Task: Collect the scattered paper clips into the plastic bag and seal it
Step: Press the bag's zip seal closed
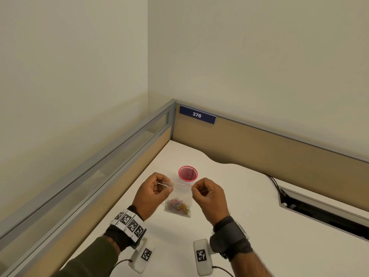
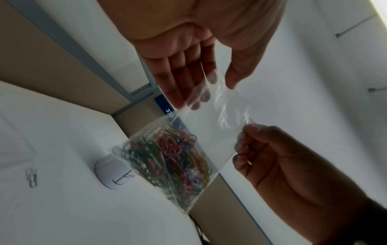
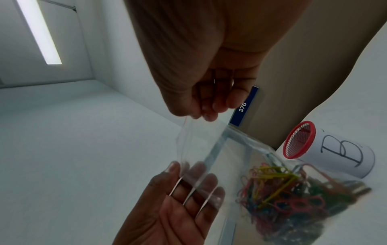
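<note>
at centre frame of the head view, the left hand (image 1: 152,191) pinches the left top corner of the plastic bag (image 1: 179,198). the paper clips (image 1: 178,206) lie heaped in the bag's bottom, which hangs low over the desk (image 1: 249,226). the right hand (image 1: 207,194) pinches the right top corner, with a red-rimmed cup (image 1: 187,173) just behind.

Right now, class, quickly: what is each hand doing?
Left hand: pinching the left top corner of the plastic bag.
Right hand: pinching the bag's right top corner.
</note>
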Tool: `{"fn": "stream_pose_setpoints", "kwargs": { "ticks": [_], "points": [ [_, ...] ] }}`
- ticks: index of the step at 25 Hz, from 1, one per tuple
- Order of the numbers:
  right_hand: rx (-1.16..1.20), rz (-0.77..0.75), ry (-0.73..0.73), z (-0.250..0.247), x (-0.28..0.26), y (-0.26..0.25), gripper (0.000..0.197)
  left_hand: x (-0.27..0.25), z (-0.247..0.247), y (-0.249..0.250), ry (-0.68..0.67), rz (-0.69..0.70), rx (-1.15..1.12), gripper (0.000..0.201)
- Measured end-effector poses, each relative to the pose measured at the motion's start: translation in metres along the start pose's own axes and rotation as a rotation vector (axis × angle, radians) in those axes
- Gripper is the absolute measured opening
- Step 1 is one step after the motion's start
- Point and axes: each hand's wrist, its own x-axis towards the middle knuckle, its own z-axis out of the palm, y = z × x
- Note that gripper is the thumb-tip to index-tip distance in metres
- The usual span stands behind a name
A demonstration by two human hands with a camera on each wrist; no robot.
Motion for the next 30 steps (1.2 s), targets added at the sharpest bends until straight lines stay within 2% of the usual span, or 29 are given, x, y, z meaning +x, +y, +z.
{"fn": "stream_pose_setpoints", "kwargs": {
  "ticks": [4, 8, 13, 19, 23, 30],
  "points": [
    [-0.075, -0.006, -0.054, 0.003, -0.003, -0.002, 0.011, 0.001, 0.003, 0.004, -0.125, 0.179, 0.316, 0.036],
    [-0.11, -0.024, -0.079, 0.006, -0.007, 0.003, 0.008, 0.005, 0.014, 0.009, -0.207, 0.251, 0.538, 0.022],
    [-0.108, -0.042, -0.086, 0.007, -0.008, 0.003, 0.011, 0.004, 0.021, 0.014, -0.197, 0.258, 0.569, 0.023],
    [-0.128, -0.042, -0.105, 0.009, -0.008, 0.002, 0.007, 0.003, 0.023, 0.016, -0.202, 0.231, 0.56, 0.01],
    [-0.138, -0.058, -0.111, 0.01, -0.01, 0.001, 0.011, 0.002, 0.022, 0.014, -0.203, 0.23, 0.563, 0.014],
    [-0.157, -0.097, -0.091, 0.01, -0.011, 0.002, 0.015, 0.005, 0.016, 0.017, -0.251, 0.217, 0.63, 0.009]
  ]
}}
